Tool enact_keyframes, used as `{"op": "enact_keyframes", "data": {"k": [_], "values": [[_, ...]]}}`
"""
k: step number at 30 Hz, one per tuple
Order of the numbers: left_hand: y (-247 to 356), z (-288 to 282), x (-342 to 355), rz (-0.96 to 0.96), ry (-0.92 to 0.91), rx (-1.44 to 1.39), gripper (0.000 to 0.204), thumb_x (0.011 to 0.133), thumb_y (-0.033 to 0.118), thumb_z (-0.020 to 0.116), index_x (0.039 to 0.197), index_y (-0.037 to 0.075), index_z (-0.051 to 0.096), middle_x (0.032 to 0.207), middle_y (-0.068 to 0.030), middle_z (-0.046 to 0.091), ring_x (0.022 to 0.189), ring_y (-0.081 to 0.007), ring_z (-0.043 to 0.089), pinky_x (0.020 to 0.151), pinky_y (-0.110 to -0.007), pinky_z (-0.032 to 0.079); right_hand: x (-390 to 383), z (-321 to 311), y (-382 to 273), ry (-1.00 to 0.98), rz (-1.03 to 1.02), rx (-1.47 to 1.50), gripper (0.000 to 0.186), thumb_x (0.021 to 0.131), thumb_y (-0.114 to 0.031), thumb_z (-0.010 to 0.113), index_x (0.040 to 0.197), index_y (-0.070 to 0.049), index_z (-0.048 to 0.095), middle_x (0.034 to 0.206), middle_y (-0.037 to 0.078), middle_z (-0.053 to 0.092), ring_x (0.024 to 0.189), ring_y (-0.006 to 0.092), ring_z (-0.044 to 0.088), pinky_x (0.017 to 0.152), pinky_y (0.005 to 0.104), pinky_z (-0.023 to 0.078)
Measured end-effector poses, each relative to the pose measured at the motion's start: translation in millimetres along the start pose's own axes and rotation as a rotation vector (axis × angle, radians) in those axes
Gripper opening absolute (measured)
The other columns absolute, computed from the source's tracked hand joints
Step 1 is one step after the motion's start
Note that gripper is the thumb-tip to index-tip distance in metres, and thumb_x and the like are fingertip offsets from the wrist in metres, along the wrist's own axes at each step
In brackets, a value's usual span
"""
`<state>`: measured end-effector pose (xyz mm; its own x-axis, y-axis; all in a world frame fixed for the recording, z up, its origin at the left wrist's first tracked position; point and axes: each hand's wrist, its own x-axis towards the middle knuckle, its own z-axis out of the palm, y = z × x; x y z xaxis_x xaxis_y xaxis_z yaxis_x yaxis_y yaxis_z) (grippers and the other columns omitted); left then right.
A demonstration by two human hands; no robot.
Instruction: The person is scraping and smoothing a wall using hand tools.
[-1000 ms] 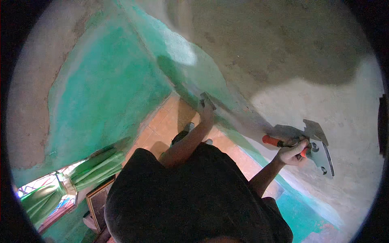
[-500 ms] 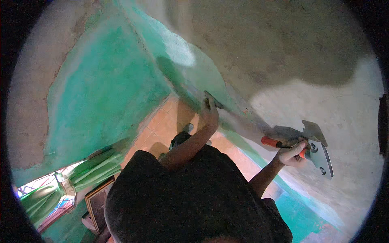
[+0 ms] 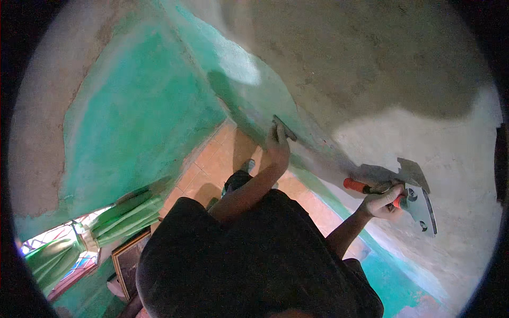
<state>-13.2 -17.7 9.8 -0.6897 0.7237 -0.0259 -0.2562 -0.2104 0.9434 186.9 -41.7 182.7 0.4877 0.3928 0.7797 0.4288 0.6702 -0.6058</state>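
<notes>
My right hand (image 3: 385, 202) is closed around the grip of a wall scraper (image 3: 421, 213) beside the pale wall. The scraper has an orange-and-black handle and a wide metal blade fixed with screws, and it casts a shadow on the wall. Whether the blade edge touches the wall I cannot tell. My left hand (image 3: 278, 143) reaches forward to the lower wall near the corner, its fingers closed on a thin, dark, flat piece (image 3: 285, 129) that lies along the wall surface. The fingers partly hide that piece, and its kind is not clear.
The long wall (image 3: 339, 63) on the right is mostly bare grey, with green paint low down. A green wall (image 3: 148, 106) meets it at a corner. Below are orange floor tiles (image 3: 204, 159). At lower left are a window with green curtains (image 3: 127, 220) and a framed picture (image 3: 127, 265).
The view has shifted slightly, with the corner a little farther right. My left hand and the dark piece appear slightly farther right too. My right hand still grips the scraper in nearly the same place.
</notes>
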Motion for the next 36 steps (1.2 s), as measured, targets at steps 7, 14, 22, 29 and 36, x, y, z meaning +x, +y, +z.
{"op": "enact_keyframes", "data": {"k": [7, 14, 22, 29, 36], "values": [[12.1, 4.0, -6.3, -0.030, -0.042, 0.021, 0.026, 0.096, 0.016, 0.040, 0.076, 0.000, 0.047, 0.064, -0.0054, 0.048, 0.062, -0.0126, 0.049, 0.061, -0.029, 0.042, 2.2, 6.5, -3.8, 0.019, -0.030, -0.041, 0.026, 0.081, -0.017, 0.062, 0.082, 0.006, 0.052, 0.067, 0.014, 0.059, 0.046, 0.0147, 0.051, 0.043, 0.0251, 0.041], [3.9, -1.5, -3.4, -0.036, -0.056, -0.024, 0.026, 0.095, 0.016, 0.040, 0.076, 0.000, 0.048, 0.066, -0.0048, 0.049, 0.064, -0.0127, 0.048, 0.062, -0.028, 0.041, 2.9, 6.3, -3.6, 0.046, -0.036, -0.007, 0.024, 0.081, -0.017, 0.063, 0.079, 0.005, 0.052, 0.063, 0.012, 0.058, 0.045, 0.0142, 0.051, 0.044, 0.0249, 0.041], [-4.7, -6.8, -5.1, -0.083, -0.060, 0.003, 0.025, 0.096, 0.017, 0.040, 0.081, 0.000, 0.051, 0.072, -0.0070, 0.056, 0.067, -0.0151, 0.053, 0.069, -0.030, 0.045, -0.6, 0.7, 4.4, 0.020, -0.009, -0.025, 0.020, 0.083, -0.012, 0.060, 0.080, 0.008, 0.056, 0.066, 0.013, 0.058, 0.053, 0.0150, 0.050, 0.048, 0.0253, 0.040], [10.9, -8.0, -4.0, -0.176, -0.132, 0.029, 0.025, 0.096, 0.019, 0.038, 0.085, 0.000, 0.051, 0.078, -0.0080, 0.057, 0.072, -0.0162, 0.055, 0.077, -0.032, 0.045, 0.3, 3.5, -0.5, 0.041, -0.003, 0.034, 0.020, 0.083, -0.012, 0.060, 0.081, 0.008, 0.057, 0.067, 0.012, 0.058, 0.053, 0.0141, 0.050, 0.047, 0.0254, 0.039], [11.1, -11.0, -4.8, -0.257, -0.165, 0.071, 0.028, 0.096, 0.022, 0.037, 0.086, 0.000, 0.051, 0.079, -0.0082, 0.057, 0.079, -0.0177, 0.056, 0.081, -0.033, 0.043, -2.0, 3.2, -2.0, 0.036, -0.019, -0.052, 0.022, 0.082, -0.014, 0.061, 0.081, 0.008, 0.055, 0.066, 0.013, 0.058, 0.050, 0.0154, 0.052, 0.046, 0.0261, 0.041]]}}
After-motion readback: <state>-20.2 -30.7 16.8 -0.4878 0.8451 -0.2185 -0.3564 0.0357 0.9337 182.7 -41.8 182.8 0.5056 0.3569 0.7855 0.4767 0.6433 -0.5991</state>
